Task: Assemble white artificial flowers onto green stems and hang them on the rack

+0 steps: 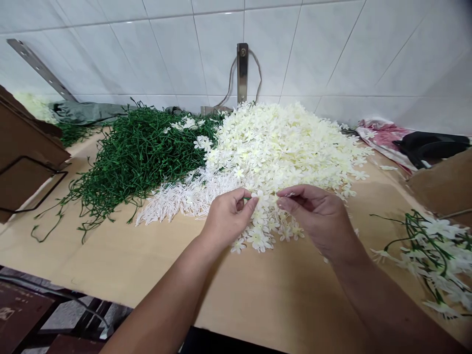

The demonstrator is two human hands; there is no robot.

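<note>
My left hand (229, 215) is closed in a pinch on a thin green stem (248, 198) with a cream flower (262, 200) at its tip. My right hand (317, 214) faces it, fingers pinched together on a small white piece at that flower. Both hands hover over the near edge of a big heap of cream artificial flowers (280, 147) on the wooden table (147, 260). A pile of white plastic pieces (184, 196) lies just left of my hands, and a mound of green stems (136, 157) lies further left.
Finished stems with flowers (435, 255) lie at the right edge. A brown cardboard box (22, 147) stands at the left, another cardboard piece (442, 184) at the right. A black object (427, 145) on pink cloth (379, 135) sits by the tiled wall (313, 49).
</note>
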